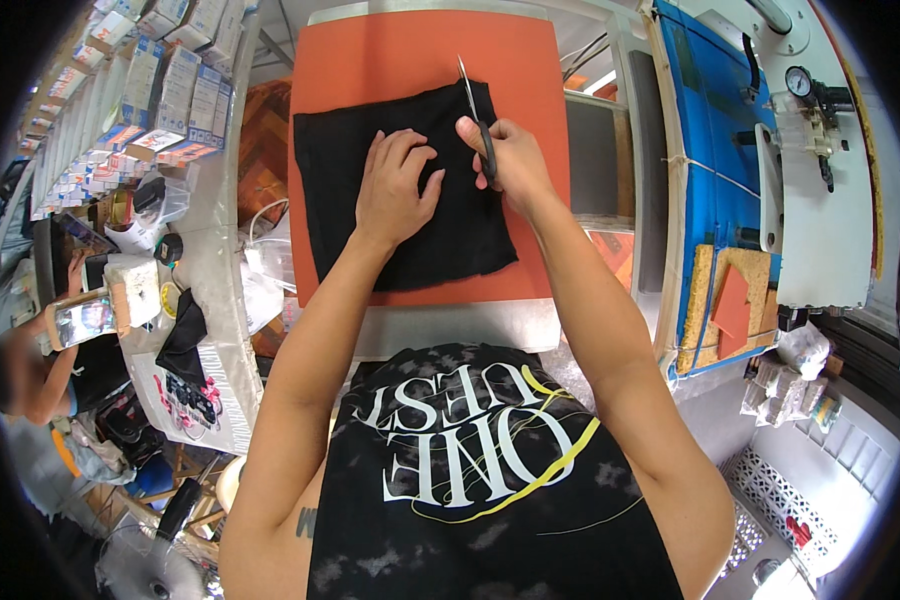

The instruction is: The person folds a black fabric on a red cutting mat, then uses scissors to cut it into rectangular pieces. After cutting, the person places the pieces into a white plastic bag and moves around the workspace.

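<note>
A square of black cloth (420, 230) lies on an orange pad (410, 55). My left hand (398, 190) rests palm down on the cloth, left of its middle, its fingers apart and slightly bent. My right hand (505, 165) grips a pair of scissors (475, 110) with dark handles at the cloth's right side. The scissors point toward the cloth's far right corner, with their blades over its edge.
At left stand a bench (210, 380) with stacked boxes (160, 90) and a co-worker (30, 370) holding a phone (80, 322). A fan (150, 560) is at lower left. At right are a blue machine part (695, 90) and a pressure gauge (798, 82).
</note>
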Tool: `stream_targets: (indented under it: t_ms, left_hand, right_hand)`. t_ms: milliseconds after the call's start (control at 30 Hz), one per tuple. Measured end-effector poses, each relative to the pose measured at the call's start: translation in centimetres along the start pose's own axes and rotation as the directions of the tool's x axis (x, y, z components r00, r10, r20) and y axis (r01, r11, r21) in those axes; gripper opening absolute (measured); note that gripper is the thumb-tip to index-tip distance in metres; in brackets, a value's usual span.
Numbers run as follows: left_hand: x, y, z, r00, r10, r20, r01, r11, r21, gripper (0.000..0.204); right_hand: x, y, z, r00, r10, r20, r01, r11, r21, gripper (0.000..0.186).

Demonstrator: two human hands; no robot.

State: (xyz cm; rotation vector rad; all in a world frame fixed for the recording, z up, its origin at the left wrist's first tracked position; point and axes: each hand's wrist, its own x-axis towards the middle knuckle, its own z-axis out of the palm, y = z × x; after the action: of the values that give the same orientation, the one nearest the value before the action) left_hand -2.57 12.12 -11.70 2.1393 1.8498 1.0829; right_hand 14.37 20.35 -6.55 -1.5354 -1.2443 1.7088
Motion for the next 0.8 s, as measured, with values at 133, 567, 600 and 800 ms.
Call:
stream_targets:
  t_ms: [133,567,600,800]
  left_hand:
    - [0.0,0.1,-0.1,1.000,0.002,-0.002,-0.002,1.000,0.001,0.027]
    - [0.0,0.0,0.0,1.000,-0.007,-0.001,0.007,1.000,0.004,0.028]
    - [0.1,0.1,-0.1,1.000,-0.008,-0.002,0.008,1.000,0.004,0.028]
    - [-0.1,0.1,0.1,1.000,-0.010,0.004,0.010,1.000,0.011,0.028]
  right_hand:
    - [0.7,-0.1,0.2,0.999,0.034,0.015,-0.033,0.999,-0.038,0.060]
    - [1.2,-0.7,0.1,0.999,0.016,0.034,-0.013,0.998,-0.067,0.064]
    - [1.3,-0.7,0.2,0.999,0.040,0.023,-0.038,0.995,-0.097,0.064]
    - [1.5,-1.0,0.1,0.999,-0.002,0.041,0.005,0.998,-0.067,0.060]
